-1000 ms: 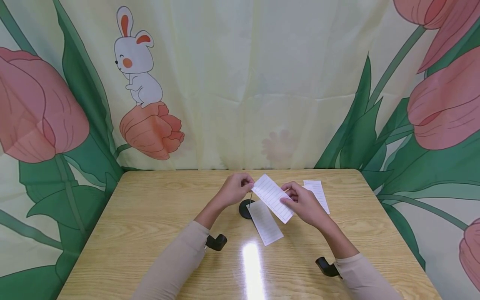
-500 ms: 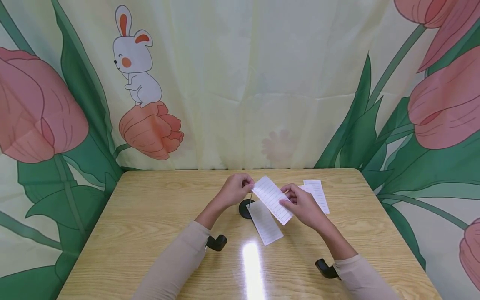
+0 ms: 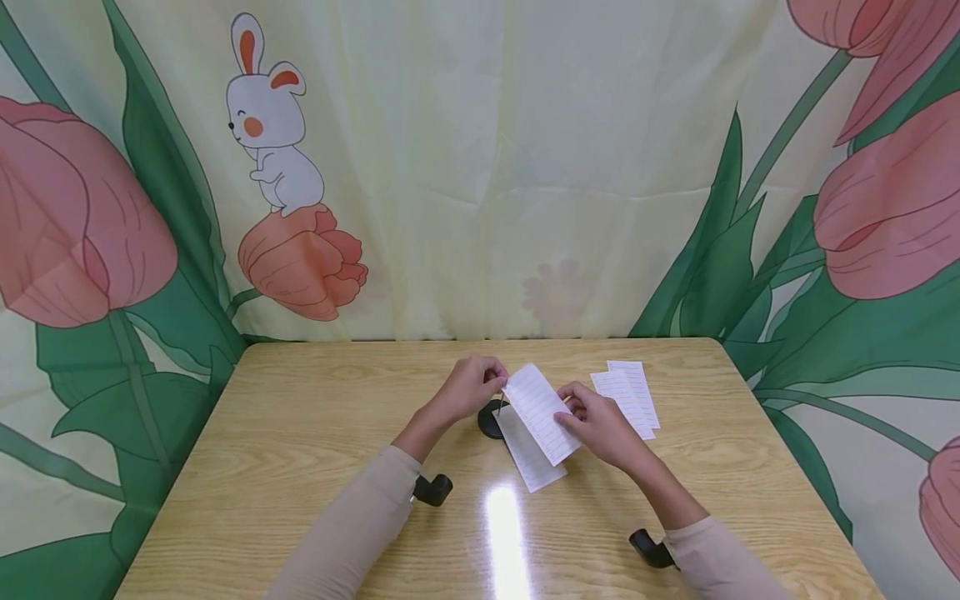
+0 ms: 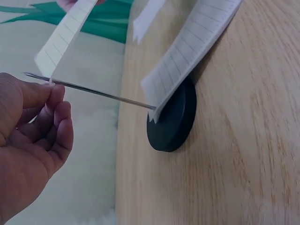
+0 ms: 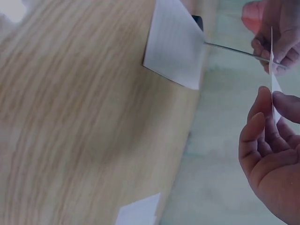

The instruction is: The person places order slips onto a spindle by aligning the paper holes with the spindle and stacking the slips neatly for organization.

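A lined paper slip (image 3: pixel 536 412) is stretched between both hands. My left hand (image 3: pixel 472 386) pinches its far-left corner beside the upper end of a receipt spike (image 4: pixel 103 94). In the left wrist view the spike's pointed tip sticks out past that corner, so the rod passes through the paper there. My right hand (image 3: pixel 603 425) grips the slip's right edge between thumb and fingers. Lower down, another lined slip (image 3: pixel 528 454) is pierced by the spike near its round black base (image 4: pixel 173 133). The held slip partly covers it in the head view.
Right of the right hand, two overlapping lined slips (image 3: pixel 626 402) lie on the wooden table (image 3: pixel 315 417). A patterned curtain (image 3: pixel 570 167) with tulips and a rabbit hangs behind the table's far edge. Black camera mounts (image 3: pixel 433 490) sit at both wrists.
Both hands have come slightly down and nearer with the held slip, its corner now lower along the spike. The slip has turned steeper, and more of the slips on the right shows.
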A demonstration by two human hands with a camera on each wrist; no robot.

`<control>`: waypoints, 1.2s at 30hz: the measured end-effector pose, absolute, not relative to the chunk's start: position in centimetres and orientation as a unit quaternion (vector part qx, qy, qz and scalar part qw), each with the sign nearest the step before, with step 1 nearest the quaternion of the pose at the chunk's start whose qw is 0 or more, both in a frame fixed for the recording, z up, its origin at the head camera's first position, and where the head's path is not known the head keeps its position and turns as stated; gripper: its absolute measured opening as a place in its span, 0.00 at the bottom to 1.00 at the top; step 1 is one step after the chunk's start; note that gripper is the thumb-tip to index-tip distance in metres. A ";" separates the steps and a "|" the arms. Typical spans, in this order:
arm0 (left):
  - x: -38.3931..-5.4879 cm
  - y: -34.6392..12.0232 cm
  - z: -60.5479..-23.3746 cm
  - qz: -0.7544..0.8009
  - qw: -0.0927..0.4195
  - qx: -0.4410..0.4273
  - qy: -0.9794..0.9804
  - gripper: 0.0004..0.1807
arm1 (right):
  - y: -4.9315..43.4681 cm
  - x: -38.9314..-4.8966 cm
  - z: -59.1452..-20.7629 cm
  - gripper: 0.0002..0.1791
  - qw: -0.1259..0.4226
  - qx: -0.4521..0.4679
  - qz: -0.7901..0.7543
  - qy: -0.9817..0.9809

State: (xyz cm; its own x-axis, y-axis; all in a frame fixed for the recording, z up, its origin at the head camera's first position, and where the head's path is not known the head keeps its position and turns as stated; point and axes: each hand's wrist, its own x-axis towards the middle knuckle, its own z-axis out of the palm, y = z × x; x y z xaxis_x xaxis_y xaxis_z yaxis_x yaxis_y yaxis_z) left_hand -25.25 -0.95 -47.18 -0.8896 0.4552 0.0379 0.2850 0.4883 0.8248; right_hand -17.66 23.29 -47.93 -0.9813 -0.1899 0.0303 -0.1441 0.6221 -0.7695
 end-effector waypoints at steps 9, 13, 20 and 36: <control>-25.4 -1.0 -48.5 0.439 0.092 0.223 0.865 0.07 | 22.8 -17.3 -49.9 0.08 0.016 -0.108 -0.385 0.916; -25.5 -1.0 -49.1 0.427 0.081 0.229 0.871 0.07 | 22.6 -17.2 -50.6 0.07 0.013 -0.103 -0.375 0.921; -25.3 -1.1 -49.9 0.409 0.071 0.237 0.878 0.09 | 22.0 -17.3 -51.5 0.09 0.037 -0.075 -0.375 0.923; -25.4 -1.1 -52.8 0.395 0.055 0.231 0.887 0.08 | 20.7 -16.9 -53.3 0.16 0.035 -0.069 -0.297 0.952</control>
